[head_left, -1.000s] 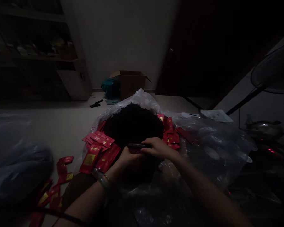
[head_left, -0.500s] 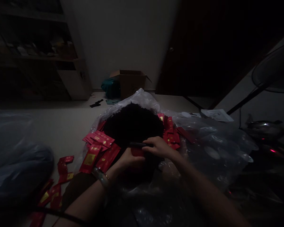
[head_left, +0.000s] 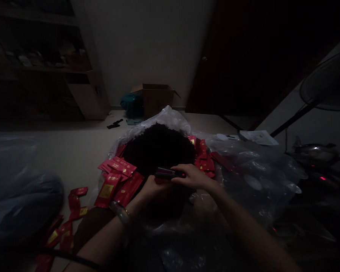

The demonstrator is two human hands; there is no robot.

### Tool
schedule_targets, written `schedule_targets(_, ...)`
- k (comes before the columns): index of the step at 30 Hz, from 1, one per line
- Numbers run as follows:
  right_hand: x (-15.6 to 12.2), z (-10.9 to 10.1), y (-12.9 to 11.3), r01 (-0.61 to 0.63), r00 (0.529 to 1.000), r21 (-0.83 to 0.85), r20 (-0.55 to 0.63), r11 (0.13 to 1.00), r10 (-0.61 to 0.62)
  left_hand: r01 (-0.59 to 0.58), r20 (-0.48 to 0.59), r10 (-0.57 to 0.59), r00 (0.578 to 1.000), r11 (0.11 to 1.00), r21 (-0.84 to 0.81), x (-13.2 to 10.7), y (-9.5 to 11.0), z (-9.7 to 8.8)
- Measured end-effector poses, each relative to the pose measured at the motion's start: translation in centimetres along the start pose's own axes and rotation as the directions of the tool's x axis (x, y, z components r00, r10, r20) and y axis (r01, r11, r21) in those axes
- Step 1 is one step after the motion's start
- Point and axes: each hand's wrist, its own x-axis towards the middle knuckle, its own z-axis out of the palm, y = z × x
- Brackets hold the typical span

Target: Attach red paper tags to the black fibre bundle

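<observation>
My right hand (head_left: 189,175) is closed around a small black flat iron (head_left: 167,173). The iron's jaws are parted at the left end, and a red light glows near my fingers. Just below it, my left hand (head_left: 151,189) grips a red packet (head_left: 162,181), mostly hidden by the fingers and the iron. Both hands are over the near side of a heap of dark, crumbly loose material (head_left: 160,147). The heap sits in a clear plastic bag (head_left: 170,113). Printed red packets (head_left: 130,189) lie left of my left hand.
More red packets (head_left: 205,158) lie along the heap's right side, and others (head_left: 75,202) are on the floor at left. Clear plastic (head_left: 249,177) spreads to the right. A cardboard box (head_left: 158,100) and teal bag (head_left: 132,105) stand by the wall. A fan (head_left: 328,87) is at right.
The flat iron's jaws have parted; they were together before. My left hand with the red packet has shifted slightly, and the packet now shows less.
</observation>
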Motion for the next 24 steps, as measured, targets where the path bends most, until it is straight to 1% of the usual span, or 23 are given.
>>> schedule_targets(1, 0.0, 0.0, -0.1, 0.011, 1.000, 0.011, -0.006, 1.000, -0.011, -0.026, 0.018, 0.026, 0.999, 1.000, -0.009, 0.0, 0.0, 0.0)
schedule_targets(3, 0.1, 0.0, -0.2, 0.027, 1.000, 0.020, -0.015, 0.999, -0.027, -0.043, 0.035, 0.043, 0.998, 0.999, -0.015, -0.1, 0.2, 0.1)
schedule_targets(5, 0.3, 0.2, -0.2, 0.028, 0.999, 0.002, -0.022, 1.000, -0.028, -0.051, 0.020, 0.051, 0.998, 0.999, -0.006, -0.2, 0.5, 0.2)
schedule_targets(7, 0.3, 0.4, 0.0, 0.029, 0.999, -0.032, -0.030, 0.999, -0.030, -0.095, -0.040, 0.096, 0.995, 0.995, 0.016, -0.3, 0.8, 0.1)
schedule_targets(10, 0.2, 0.5, 0.1, 0.021, 1.000, -0.067, -0.013, 0.998, -0.022, -0.188, -0.171, 0.196, 0.965, 0.980, 0.067, -0.4, 1.5, -0.3)
schedule_targets(13, 0.1, 0.5, 0.0, -0.001, 1.000, -0.092, 0.026, 0.996, 0.003, -0.199, -0.232, 0.226, 0.946, 0.971, 0.131, -0.3, 2.0, -0.7)
schedule_targets(19, 0.3, 1.3, -0.1, -0.015, 1.000, -0.098, 0.017, 0.995, 0.017, -0.217, -0.266, 0.264, 0.927, 0.957, 0.193, -0.2, 1.7, -0.9)
schedule_targets(22, 0.6, 1.8, 0.0, -0.015, 1.000, -0.084, 0.022, 0.996, 0.017, -0.228, -0.261, 0.282, 0.923, 0.949, 0.217, -0.3, 1.5, -0.7)
schedule_targets(24, 0.7, 2.1, 0.1, -0.017, 1.000, -0.061, 0.003, 0.998, 0.017, -0.236, -0.262, 0.294, 0.919, 0.943, 0.233, -0.3, 1.4, -0.7)
